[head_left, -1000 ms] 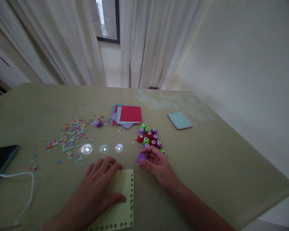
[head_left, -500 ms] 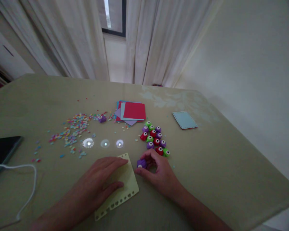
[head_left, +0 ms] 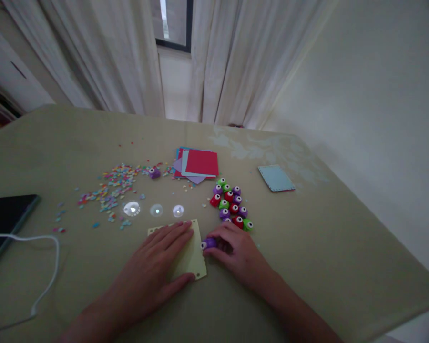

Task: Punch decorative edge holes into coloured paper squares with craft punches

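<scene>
My left hand (head_left: 160,259) lies over a pale yellow sheet of paper (head_left: 186,261), fingers stretched out flat across it. Small punched holes show near the sheet's corners; much of it is hidden under the hand. Between thumb and fingers my right hand (head_left: 234,247) grips a small purple paper punch (head_left: 210,243) with a white eye. The punch is at the sheet's right edge; I cannot tell whether the paper is inside its slot. Just beyond the right hand stands a cluster of red, green and purple punches (head_left: 233,208).
Colourful confetti (head_left: 117,183) is scattered at left, with another purple punch (head_left: 154,172) beside it. Stacked coloured paper (head_left: 202,163) lies at the back, a light blue sheet (head_left: 276,178) at right. A dark tablet (head_left: 7,221) and white cable (head_left: 56,259) are at left.
The yellow sheet has been turned and shifted under my left hand, which has moved slightly away from me. The purple punch has tilted, its eye now facing left toward the sheet.
</scene>
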The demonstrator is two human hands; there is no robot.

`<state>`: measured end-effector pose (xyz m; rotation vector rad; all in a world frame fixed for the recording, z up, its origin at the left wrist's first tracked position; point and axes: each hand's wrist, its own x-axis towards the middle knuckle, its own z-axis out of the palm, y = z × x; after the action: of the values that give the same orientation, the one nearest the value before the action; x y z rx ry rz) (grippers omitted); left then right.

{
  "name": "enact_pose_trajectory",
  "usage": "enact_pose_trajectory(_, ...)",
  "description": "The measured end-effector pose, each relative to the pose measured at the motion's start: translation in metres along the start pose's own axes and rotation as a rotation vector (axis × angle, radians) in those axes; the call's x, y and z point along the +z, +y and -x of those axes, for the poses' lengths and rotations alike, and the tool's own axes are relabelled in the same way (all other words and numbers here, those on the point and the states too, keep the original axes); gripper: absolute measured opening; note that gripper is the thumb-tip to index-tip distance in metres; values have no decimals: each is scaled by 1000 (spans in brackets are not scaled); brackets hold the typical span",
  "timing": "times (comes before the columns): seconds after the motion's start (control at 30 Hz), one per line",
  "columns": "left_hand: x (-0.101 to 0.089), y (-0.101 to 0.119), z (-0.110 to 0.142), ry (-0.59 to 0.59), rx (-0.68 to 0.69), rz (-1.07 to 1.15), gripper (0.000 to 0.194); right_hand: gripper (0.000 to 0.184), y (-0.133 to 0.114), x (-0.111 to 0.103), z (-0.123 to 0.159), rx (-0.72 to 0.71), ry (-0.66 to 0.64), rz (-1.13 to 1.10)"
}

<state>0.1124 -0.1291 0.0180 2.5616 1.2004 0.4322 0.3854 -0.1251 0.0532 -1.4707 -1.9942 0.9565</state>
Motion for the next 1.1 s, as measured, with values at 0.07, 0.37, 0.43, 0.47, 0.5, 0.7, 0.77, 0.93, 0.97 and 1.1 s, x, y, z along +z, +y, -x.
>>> enact_pose_trajectory(0.07, 1, -1, -1, 4, 9, -1, 79, 19, 2, -3, 1, -16, -4, 52)
enact_pose_trajectory(0.37, 0, -2, -2, 27, -17, 31, 76, 20, 0, -12, 2, -54, -112, 171)
enact_pose_trajectory(0.43, 0, -2, -2, 28, -23, 34, 74, 18, -2, -11, 3, -51, -113, 160)
enact_pose_trajectory(0.47, 0, -2, -2, 29, -25, 32, 73, 17, -2, -10, 3, -49, -114, 155)
enact_pose_trajectory(0.5, 0, -2, -2, 30, -24, 31, 71, 17, -2, -10, 3, -46, -113, 150)
enact_pose_trajectory(0.7, -1, -3, -4, 44, -15, 44, 71, 18, 0, -4, 1, 12, -59, 134)
enact_pose_trajectory(0.77, -1, -4, -4, 45, -7, 53, 70, 20, 0, -1, 0, 40, -31, 121)
enact_pose_trajectory(0.93, -3, -5, -5, 53, 2, 54, 70, 20, 0, 6, -1, 62, 17, 95)
enact_pose_trajectory(0.97, -3, -4, -5, 50, 2, 53, 70, 21, 1, 6, 0, 59, 15, 87)
enact_pose_trajectory(1.1, -3, -4, -5, 44, -6, 40, 71, 20, 1, 2, 0, 45, -9, 63)
